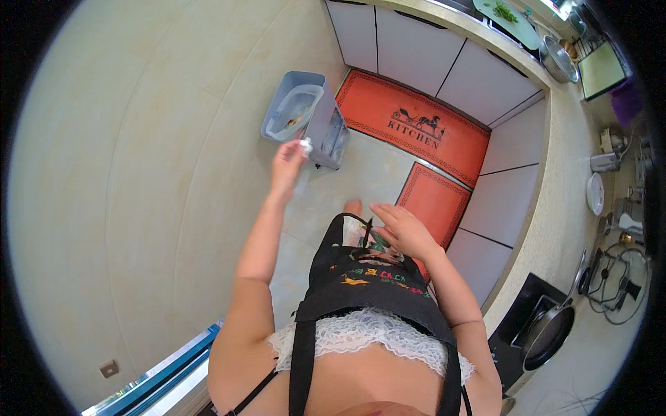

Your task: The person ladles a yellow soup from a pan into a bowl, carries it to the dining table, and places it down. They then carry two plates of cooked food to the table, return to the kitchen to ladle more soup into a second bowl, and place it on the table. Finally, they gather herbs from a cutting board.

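Observation:
My left hand [287,160] is stretched forward, its fingertips closed on a small crumpled white item [307,147], perhaps paper or plastic. It is near the front edge of a grey-blue plastic bin [327,104], which has a pale bag liner [312,93] and some colourful waste inside. My right hand [403,227] hovers in front of the black apron [364,288] with its fingers loosely extended, holding nothing that I can see. A thin black apron tie hangs close by its fingertips.
Red kitchen mats [416,112] lie along white cabinets [411,44]. On the counter [556,156] to the right are a frying pan [549,338] on a black hob, a white plate [596,193] and a metal bowl [558,60]. A green cutting board [520,28] holds chopped greens.

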### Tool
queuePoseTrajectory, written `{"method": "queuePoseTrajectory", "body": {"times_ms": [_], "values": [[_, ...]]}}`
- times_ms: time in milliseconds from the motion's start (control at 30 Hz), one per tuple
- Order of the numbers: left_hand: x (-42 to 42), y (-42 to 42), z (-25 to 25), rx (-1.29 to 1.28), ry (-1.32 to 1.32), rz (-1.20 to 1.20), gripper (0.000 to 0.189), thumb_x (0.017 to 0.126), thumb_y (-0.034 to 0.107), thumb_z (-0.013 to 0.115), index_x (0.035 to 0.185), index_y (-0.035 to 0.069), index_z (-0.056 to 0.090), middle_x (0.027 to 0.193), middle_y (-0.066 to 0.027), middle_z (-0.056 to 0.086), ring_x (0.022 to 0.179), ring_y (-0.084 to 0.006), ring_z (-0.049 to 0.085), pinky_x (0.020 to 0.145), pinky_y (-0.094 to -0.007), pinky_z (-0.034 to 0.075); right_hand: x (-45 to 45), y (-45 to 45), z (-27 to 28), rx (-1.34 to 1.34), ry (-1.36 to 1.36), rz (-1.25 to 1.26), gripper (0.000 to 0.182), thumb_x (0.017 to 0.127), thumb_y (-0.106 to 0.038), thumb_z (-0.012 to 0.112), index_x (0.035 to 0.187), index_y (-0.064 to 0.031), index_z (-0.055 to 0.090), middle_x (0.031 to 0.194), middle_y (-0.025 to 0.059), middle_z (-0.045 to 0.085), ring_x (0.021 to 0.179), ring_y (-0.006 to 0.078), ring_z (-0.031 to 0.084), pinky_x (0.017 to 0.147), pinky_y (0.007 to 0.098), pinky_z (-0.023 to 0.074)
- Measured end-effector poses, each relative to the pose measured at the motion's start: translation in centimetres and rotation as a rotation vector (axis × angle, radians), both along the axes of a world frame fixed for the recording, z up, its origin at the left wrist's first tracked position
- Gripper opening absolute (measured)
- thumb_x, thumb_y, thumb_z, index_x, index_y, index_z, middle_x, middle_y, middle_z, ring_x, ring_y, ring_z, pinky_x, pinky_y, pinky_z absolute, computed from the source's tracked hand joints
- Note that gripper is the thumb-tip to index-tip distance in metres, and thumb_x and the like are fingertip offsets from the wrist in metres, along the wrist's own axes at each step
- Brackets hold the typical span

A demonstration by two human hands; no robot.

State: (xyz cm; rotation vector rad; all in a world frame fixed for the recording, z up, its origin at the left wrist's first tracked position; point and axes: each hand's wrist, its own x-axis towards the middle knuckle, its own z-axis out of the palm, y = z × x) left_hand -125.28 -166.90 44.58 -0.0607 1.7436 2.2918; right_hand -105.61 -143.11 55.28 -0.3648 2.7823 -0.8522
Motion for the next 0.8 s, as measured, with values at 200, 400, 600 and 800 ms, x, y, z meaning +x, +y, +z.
{"method": "queuePoseTrajectory", "body": {"times_ms": [200, 400, 600, 800], "values": [[-6.1, -10.1, -10.2, -0.632, 0.140, 0.204, 0.029, 0.087, 0.013, 0.057, 0.113, 0.000, 0.059, 0.110, -0.0129, 0.062, 0.103, -0.0224, 0.058, 0.089, -0.0324, 0.044, 2.2, 4.5, -3.1, 0.255, -0.006, -0.105, 0.041, 0.086, -0.025, 0.058, 0.121, -0.0053, 0.053, 0.116, 0.0150, 0.058, 0.107, 0.0327, 0.055, 0.090, 0.0421, 0.0445], [-6.6, -10.0, -3.4, -0.967, 0.489, 0.121, 0.035, 0.085, 0.009, 0.054, 0.119, -0.001, 0.054, 0.119, -0.0165, 0.055, 0.107, -0.0283, 0.054, 0.096, -0.0373, 0.041, 3.8, 6.3, -6.2, -0.049, -0.028, -0.490, 0.040, 0.090, -0.028, 0.052, 0.125, -0.0076, 0.051, 0.118, 0.0169, 0.057, 0.108, 0.0342, 0.054, 0.091, 0.0400, 0.0450], [-4.6, 6.8, 6.5, -0.640, 0.556, -0.482, 0.026, 0.090, 0.006, 0.051, 0.115, 0.001, 0.056, 0.113, -0.0131, 0.057, 0.105, -0.0216, 0.056, 0.092, -0.0312, 0.044, 5.5, 11.5, -3.3, -0.354, 0.088, -0.866, 0.037, 0.091, -0.024, 0.052, 0.124, -0.0083, 0.053, 0.117, 0.0156, 0.060, 0.107, 0.0289, 0.058, 0.090, 0.0360, 0.0462], [-3.2, 18.7, 13.7, -0.636, 0.904, -0.840, 0.022, 0.090, 0.004, 0.052, 0.111, 0.001, 0.058, 0.109, -0.0105, 0.058, 0.097, -0.0190, 0.058, 0.084, -0.0289, 0.047, 4.5, 25.5, -2.3, -1.033, 0.398, -1.298, 0.044, 0.093, -0.015, 0.052, 0.134, -0.0042, 0.041, 0.108, 0.0108, 0.062, 0.091, 0.0156, 0.061, 0.079, 0.0301, 0.0516]]}}
